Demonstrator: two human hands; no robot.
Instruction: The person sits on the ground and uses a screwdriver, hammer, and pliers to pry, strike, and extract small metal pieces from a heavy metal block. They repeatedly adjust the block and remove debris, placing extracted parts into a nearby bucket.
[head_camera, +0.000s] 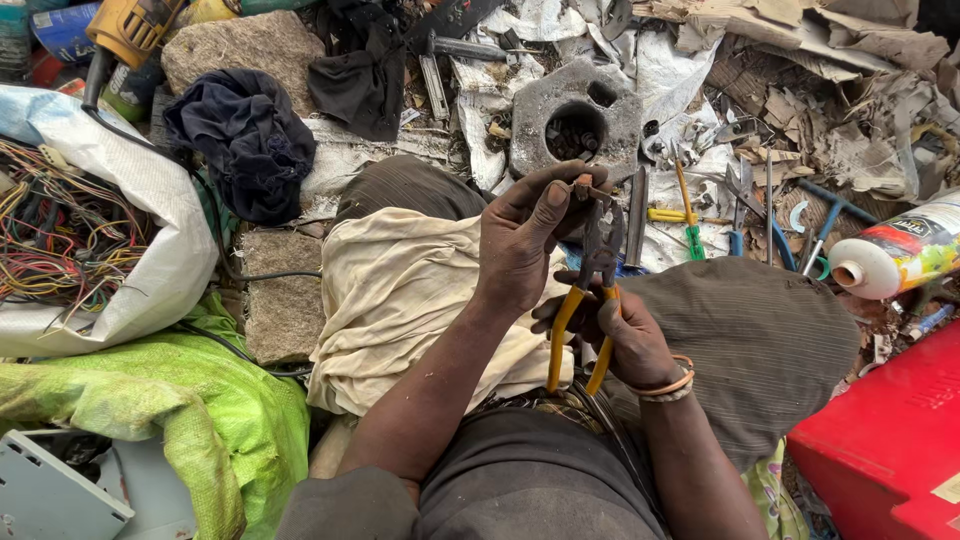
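Note:
My right hand grips the yellow handles of a pair of pliers, jaws pointing up and away from me. My left hand pinches a small rusty metal piece at the tip of the pliers' jaws. Both hands work above my lap, over a cream cloth spread on my left knee. A bracelet sits on my right wrist.
A white sack of coloured wires lies at left beside green sacking. Ahead sit a grey metal block with a round hole, loose hand tools, stones and torn cardboard. A red box and a tube are at right.

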